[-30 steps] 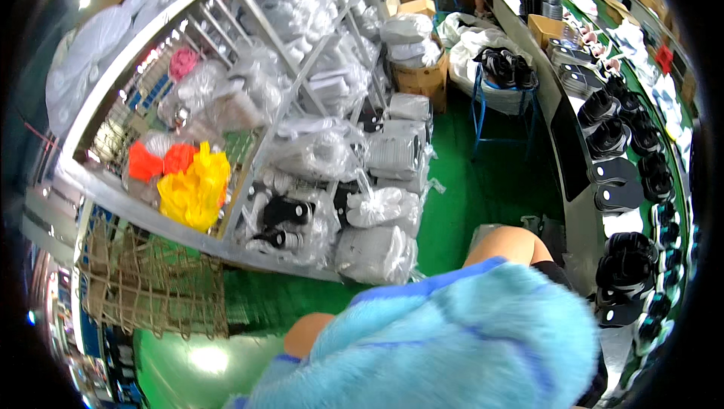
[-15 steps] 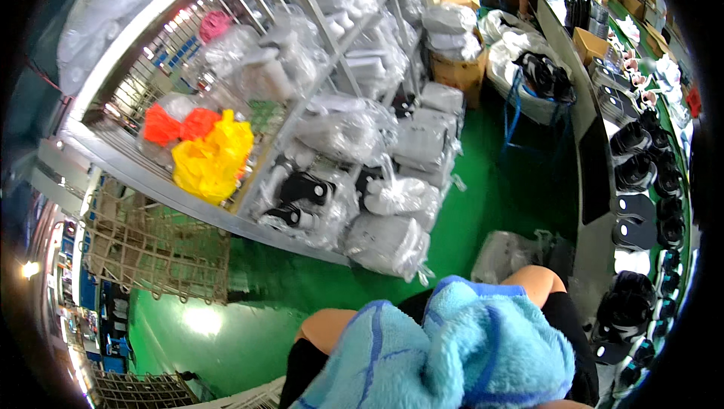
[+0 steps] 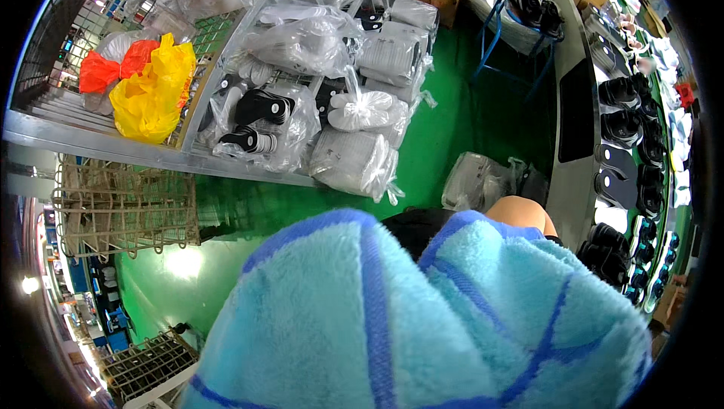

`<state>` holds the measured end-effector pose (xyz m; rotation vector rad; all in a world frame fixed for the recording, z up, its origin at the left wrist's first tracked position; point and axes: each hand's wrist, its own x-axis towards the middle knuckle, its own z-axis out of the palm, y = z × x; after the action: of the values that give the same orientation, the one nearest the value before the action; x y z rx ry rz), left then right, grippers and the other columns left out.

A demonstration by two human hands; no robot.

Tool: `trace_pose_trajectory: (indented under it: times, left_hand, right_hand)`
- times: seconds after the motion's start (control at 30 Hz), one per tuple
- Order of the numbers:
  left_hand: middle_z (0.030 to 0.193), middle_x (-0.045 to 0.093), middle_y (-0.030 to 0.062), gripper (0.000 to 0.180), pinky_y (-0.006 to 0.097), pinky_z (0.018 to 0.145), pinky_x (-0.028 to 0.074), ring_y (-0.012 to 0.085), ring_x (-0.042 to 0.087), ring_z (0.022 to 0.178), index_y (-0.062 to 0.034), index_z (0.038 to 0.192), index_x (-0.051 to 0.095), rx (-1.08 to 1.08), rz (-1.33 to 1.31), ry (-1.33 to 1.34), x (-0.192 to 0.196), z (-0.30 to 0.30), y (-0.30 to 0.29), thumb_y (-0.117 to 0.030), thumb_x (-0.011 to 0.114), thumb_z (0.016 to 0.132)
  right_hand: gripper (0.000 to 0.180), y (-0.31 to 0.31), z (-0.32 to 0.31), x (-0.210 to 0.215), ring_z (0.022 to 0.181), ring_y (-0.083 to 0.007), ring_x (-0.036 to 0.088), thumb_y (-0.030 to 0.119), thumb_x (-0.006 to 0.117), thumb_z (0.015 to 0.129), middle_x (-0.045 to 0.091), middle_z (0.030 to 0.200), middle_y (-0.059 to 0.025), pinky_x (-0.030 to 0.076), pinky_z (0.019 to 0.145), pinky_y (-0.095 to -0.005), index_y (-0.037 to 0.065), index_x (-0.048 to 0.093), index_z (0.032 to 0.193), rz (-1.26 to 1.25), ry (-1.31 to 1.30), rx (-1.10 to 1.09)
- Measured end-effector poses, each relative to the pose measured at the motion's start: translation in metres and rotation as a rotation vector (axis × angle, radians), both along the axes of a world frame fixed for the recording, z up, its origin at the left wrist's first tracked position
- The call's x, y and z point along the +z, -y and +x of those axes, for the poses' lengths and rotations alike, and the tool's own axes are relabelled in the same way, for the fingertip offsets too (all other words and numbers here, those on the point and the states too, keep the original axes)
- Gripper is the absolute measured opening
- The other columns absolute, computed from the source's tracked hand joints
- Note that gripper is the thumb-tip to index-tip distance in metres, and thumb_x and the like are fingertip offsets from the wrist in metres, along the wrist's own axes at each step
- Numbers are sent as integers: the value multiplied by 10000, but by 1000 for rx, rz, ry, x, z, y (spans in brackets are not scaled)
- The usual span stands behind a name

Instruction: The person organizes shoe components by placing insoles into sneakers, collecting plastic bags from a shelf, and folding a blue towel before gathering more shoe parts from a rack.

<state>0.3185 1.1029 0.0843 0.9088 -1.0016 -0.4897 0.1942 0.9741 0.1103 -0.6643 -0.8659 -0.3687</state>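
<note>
A light blue fluffy towel (image 3: 317,296) with darker blue bands fills the lower middle of the view, raised close to me and spread in wide folds. It hides my lap and both of my hands, so what each hand grips cannot be seen. One bare knee (image 3: 520,213) shows beyond the towel's right part. Dark cloth (image 3: 418,229) on my legs peeks out between two of its folds.
A metal rack (image 3: 143,149) ahead holds bagged insoles (image 3: 351,156) and a yellow plastic bag (image 3: 154,92). To my right runs a bench (image 3: 569,160) beside rows of black shoes (image 3: 622,128). Wire baskets (image 3: 124,205) stand at left; a bagged bundle (image 3: 475,179) lies on the green floor.
The towel has risen and spread, taking up much more of the view and covering the left knee. The view has shifted, so the rack sits higher and further left.
</note>
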Motion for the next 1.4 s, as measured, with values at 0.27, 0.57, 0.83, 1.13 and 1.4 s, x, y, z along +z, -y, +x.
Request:
trace_pose_trajectory:
  times: [0.27, 0.57, 0.83, 1.13, 1.4]
  left_hand:
    - [876, 535, 90, 268, 304, 738, 398, 176, 511, 832, 7, 951, 481, 26, 8, -14, 1, -6, -7, -159, 484, 740]
    - [853, 542, 89, 241, 292, 723, 403, 170, 517, 813, 10, 938, 486, 63, -57, -131, -5, -12, -4, -128, 483, 740]
    - [832, 548, 88, 219, 281, 709, 408, 165, 522, 796, 13, 926, 491, 200, 133, -670, -61, 30, -13, -100, 482, 739]
    - [1293, 212, 138, 871, 368, 959, 128, 237, 177, 1206, -53, 1276, 103, 78, 348, 399, -57, 31, -37, -262, 644, 626]
    - [968, 505, 62, 550, 276, 818, 347, 135, 450, 920, -8, 1121, 415, -357, 794, 248, -53, 22, -47, -126, 662, 644]
  right_hand:
    - [285, 0, -8, 4, 750, -145, 538, 212, 474, 763, 568, 864, -70, 425, 670, -237, -4, 521, 944, -49, -35, -34]
    - [295, 11, -14, 7, 785, -150, 539, 216, 478, 763, 567, 879, -70, 426, 705, -241, -5, 511, 956, -112, -113, -75]
    - [305, 37, 2, -9, 816, -154, 540, 219, 481, 763, 566, 893, -70, 427, 737, -245, -7, 502, 967, 93, -970, -131]
    - [292, 11, 69, -88, 633, -129, 464, 313, 560, 710, 548, 708, -52, 401, 599, -278, 37, 554, 805, -1412, -394, 150]
    - [288, 10, 69, -48, 628, -176, 472, 278, 562, 705, 516, 669, -93, 388, 614, -308, 10, 496, 785, -1556, -148, 450]
